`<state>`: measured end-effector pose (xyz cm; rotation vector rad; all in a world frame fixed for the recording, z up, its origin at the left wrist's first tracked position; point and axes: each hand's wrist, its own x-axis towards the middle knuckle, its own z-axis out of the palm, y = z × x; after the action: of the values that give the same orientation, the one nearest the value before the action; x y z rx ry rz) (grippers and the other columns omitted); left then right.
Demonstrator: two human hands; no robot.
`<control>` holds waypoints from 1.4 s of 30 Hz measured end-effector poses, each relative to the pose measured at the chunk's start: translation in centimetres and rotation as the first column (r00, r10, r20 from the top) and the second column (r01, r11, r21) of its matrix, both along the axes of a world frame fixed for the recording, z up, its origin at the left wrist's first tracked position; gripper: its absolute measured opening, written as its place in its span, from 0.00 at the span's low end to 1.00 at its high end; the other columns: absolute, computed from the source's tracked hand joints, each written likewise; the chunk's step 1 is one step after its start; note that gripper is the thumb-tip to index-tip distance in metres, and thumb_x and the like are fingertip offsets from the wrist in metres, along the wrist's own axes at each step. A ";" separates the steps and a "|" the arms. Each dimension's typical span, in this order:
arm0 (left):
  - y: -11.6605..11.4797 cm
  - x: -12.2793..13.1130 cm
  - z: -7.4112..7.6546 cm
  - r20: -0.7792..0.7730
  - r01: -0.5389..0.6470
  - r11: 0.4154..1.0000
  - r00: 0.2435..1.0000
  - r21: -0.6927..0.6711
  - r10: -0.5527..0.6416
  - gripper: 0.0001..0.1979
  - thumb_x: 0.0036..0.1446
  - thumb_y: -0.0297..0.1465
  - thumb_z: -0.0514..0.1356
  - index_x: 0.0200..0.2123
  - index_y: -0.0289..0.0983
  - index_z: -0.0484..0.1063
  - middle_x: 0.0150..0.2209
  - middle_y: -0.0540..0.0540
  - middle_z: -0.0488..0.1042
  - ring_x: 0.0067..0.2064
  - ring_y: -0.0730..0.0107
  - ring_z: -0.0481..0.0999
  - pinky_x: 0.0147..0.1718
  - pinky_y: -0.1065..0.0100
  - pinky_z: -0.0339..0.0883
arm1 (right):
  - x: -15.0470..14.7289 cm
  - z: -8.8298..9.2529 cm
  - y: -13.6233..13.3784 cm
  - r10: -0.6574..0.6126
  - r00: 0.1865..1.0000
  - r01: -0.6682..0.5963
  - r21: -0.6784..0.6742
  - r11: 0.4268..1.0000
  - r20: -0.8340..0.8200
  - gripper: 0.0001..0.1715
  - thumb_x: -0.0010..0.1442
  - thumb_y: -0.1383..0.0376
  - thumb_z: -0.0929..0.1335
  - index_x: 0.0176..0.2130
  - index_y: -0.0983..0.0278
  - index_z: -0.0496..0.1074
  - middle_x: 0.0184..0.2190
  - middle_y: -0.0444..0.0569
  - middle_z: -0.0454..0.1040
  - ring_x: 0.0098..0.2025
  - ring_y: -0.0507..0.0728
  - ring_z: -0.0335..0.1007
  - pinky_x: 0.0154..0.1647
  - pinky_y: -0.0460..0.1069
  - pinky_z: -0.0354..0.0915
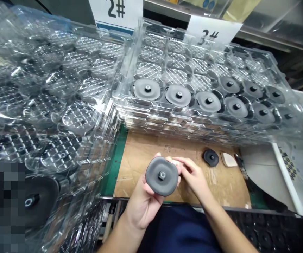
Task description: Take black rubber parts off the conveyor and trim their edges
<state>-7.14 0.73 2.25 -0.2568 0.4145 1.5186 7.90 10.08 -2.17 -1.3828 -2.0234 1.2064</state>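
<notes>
My left hand (143,200) grips a dark grey, rounded-square disc (156,182) with a short hollow stud at its centre, its stud side facing me. At the disc's upper right edge, the fingers of my right hand (192,174) are pinched together. Something small and whitish shows between them, too little visible to name. On the brown cardboard (140,147) beyond my right hand lies a smaller black disc (210,157) with a central stud. Beside it rests a cream-coloured pad (228,159), and a dark slim tool (241,165) is just right of that.
A stack of clear plastic trays (151,114) stands behind the cardboard, several grey discs in the top one's front pockets. More clear trays (88,140) rise at the left, with a black disc (42,200) in the nearest corner. A white bin (288,179) stands right.
</notes>
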 end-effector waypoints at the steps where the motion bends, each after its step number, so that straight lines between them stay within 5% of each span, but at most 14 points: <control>1: -0.1 -0.2 0.0 0.011 0.003 1.000 1.000 0.024 -0.003 0.26 0.37 0.37 0.68 0.45 0.52 0.72 0.47 0.54 0.75 0.49 0.59 0.73 0.49 0.63 0.66 | -0.2 -0.3 -0.1 -0.002 1.000 0.002 0.022 1.000 0.021 0.13 0.57 0.61 0.65 0.40 0.62 0.75 0.37 0.51 0.72 0.35 0.56 0.69 0.35 0.51 0.67; 7: -0.8 -0.8 0.5 -0.042 0.019 0.994 0.999 0.107 -0.015 0.26 0.41 0.42 0.64 0.47 0.49 0.69 0.48 0.52 0.73 0.49 0.52 0.73 0.50 0.54 0.64 | -1.0 1.9 -1.3 -0.023 0.999 0.019 0.133 0.991 0.030 0.15 0.60 0.63 0.62 0.46 0.62 0.70 0.48 0.55 0.62 0.33 0.54 0.66 0.34 0.51 0.66; 10: -1.2 -0.7 0.5 -0.299 -0.052 0.991 0.950 0.123 0.087 0.26 0.45 0.43 0.62 0.50 0.51 0.67 0.50 0.50 0.72 0.46 0.52 0.74 0.47 0.54 0.66 | -1.3 3.4 -1.6 0.040 0.999 -0.040 0.160 0.986 0.002 0.12 0.61 0.65 0.62 0.42 0.61 0.72 0.45 0.53 0.66 0.41 0.56 0.67 0.37 0.51 0.67; 12: -1.6 -0.6 0.3 -0.599 -0.111 0.982 0.780 0.154 0.182 0.29 0.46 0.37 0.63 0.53 0.54 0.62 0.52 0.49 0.70 0.47 0.55 0.74 0.48 0.56 0.65 | -1.2 4.0 -1.8 0.077 0.997 -0.074 0.179 0.981 -0.011 0.12 0.61 0.67 0.61 0.41 0.60 0.72 0.43 0.52 0.68 0.46 0.57 0.65 0.40 0.51 0.66; 14: -2.0 -0.8 0.1 -0.852 -0.104 0.973 0.470 0.206 0.231 0.40 0.45 0.25 0.65 0.57 0.57 0.52 0.53 0.48 0.68 0.50 0.59 0.71 0.52 0.57 0.60 | -1.0 4.3 -2.2 0.098 0.995 -0.093 0.194 0.977 -0.017 0.12 0.61 0.68 0.61 0.41 0.60 0.72 0.42 0.51 0.68 0.45 0.57 0.66 0.40 0.50 0.66; 16: -2.5 -1.1 0.1 -0.955 -0.045 0.971 0.177 0.233 0.237 0.51 0.41 0.16 0.65 0.59 0.58 0.42 0.53 0.48 0.68 0.53 0.61 0.67 0.55 0.56 0.54 | -0.7 4.5 -2.8 0.116 0.993 -0.110 0.199 0.974 -0.017 0.12 0.60 0.69 0.62 0.42 0.60 0.71 0.41 0.50 0.69 0.40 0.55 0.68 0.36 0.49 0.66; 19: -3.4 -1.4 0.2 -0.973 0.013 0.974 -0.029 0.228 0.228 0.52 0.40 0.14 0.64 0.58 0.56 0.39 0.53 0.46 0.68 0.53 0.62 0.67 0.54 0.55 0.54 | -0.2 5.1 -4.0 0.142 0.989 -0.134 0.197 0.971 -0.027 0.15 0.60 0.70 0.63 0.46 0.59 0.68 0.38 0.48 0.72 0.35 0.53 0.68 0.33 0.48 0.65; 26: -5.6 -1.0 0.7 -0.981 0.000 0.982 -0.035 0.189 0.189 0.51 0.40 0.18 0.65 0.60 0.55 0.40 0.53 0.47 0.68 0.53 0.62 0.67 0.55 0.59 0.53 | 0.4 6.9 -5.4 0.382 0.924 -0.367 0.338 0.867 0.026 0.21 0.60 0.71 0.63 0.53 0.58 0.64 0.42 0.50 0.71 0.38 0.54 0.68 0.38 0.50 0.65; 29: -6.1 -1.2 1.2 -0.999 0.065 0.998 0.042 0.015 0.012 0.41 0.41 0.26 0.67 0.58 0.49 0.56 0.51 0.46 0.70 0.53 0.60 0.66 0.54 0.64 0.53 | 0.6 7.1 -5.5 0.489 0.867 -0.485 0.389 0.783 0.095 0.16 0.60 0.65 0.65 0.49 0.59 0.68 0.34 0.48 0.73 0.32 0.54 0.67 0.34 0.50 0.64; 32: -7.3 -1.2 0.9 -0.966 0.160 0.977 0.193 -0.142 -0.172 0.13 0.48 0.35 0.62 0.39 0.40 0.76 0.39 0.43 0.77 0.43 0.60 0.73 0.45 0.65 0.62 | 0.4 6.8 -6.4 0.521 0.850 -0.508 0.383 0.772 0.077 0.10 0.62 0.64 0.62 0.35 0.63 0.72 0.21 0.45 0.68 0.24 0.52 0.62 0.25 0.47 0.59; 34: -8.9 -1.2 -0.1 -0.945 0.138 0.970 0.235 -0.200 -0.228 0.15 0.52 0.41 0.57 0.26 0.36 0.77 0.25 0.44 0.77 0.30 0.63 0.75 0.32 0.66 0.67 | 0.0 6.0 -7.4 0.567 0.821 -0.555 0.331 0.763 0.068 0.19 0.64 0.64 0.58 0.26 0.64 0.69 0.18 0.45 0.65 0.22 0.51 0.60 0.22 0.46 0.58; 38: -14.7 -2.4 -2.8 -0.924 -0.162 0.917 0.187 -0.364 -0.334 0.23 0.50 0.47 0.55 0.21 0.33 0.75 0.17 0.45 0.73 0.20 0.66 0.71 0.20 0.67 0.64 | -1.2 2.7 -9.2 0.730 0.674 -0.736 0.172 0.655 0.107 0.16 0.61 0.56 0.62 0.31 0.62 0.73 0.23 0.47 0.72 0.25 0.55 0.68 0.26 0.48 0.64; 40: -18.8 -3.9 -3.5 -0.900 -0.389 0.814 0.122 -0.431 -0.419 0.19 0.50 0.44 0.57 0.25 0.34 0.76 0.20 0.44 0.75 0.23 0.63 0.73 0.23 0.64 0.66 | -1.5 0.7 -9.5 0.768 0.622 -0.783 0.098 0.614 0.155 0.13 0.57 0.57 0.65 0.37 0.60 0.75 0.27 0.48 0.76 0.29 0.58 0.72 0.30 0.50 0.66; 42: -23.0 -5.6 -3.8 -0.864 -0.620 0.666 0.039 -0.415 -0.502 0.14 0.52 0.41 0.57 0.32 0.36 0.76 0.35 0.41 0.78 0.38 0.59 0.75 0.40 0.58 0.66 | -1.4 -0.9 -9.3 0.779 0.592 -0.800 0.034 0.599 0.206 0.13 0.57 0.58 0.65 0.38 0.60 0.75 0.31 0.50 0.77 0.32 0.60 0.73 0.34 0.53 0.67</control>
<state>-12.75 -22.29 -1.58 0.3055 2.4071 1.2386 6.46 0.81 -3.04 -0.4638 -2.9346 1.2537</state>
